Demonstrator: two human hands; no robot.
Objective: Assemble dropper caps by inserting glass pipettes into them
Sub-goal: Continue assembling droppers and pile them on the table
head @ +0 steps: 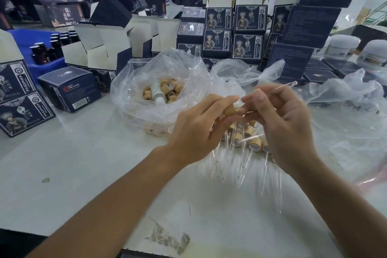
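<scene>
I see my left hand [199, 130] pinching a tan dropper cap [230, 110] at the centre. My right hand [280, 119] pinches a glass pipette [283, 86], which points to 2 o'clock, its near end at the cap.

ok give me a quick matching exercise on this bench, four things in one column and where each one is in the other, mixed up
Things:
1. glass pipette
2. tan dropper cap
3. dark bottles
4. white jars

Places:
A. in the blue crate at far left
B. pinched in the left hand
C. on the table at far right
D. held in the right hand, tip pointing up and right

Pairs: 1-D, 2-B, 3-A, 4-C
</scene>
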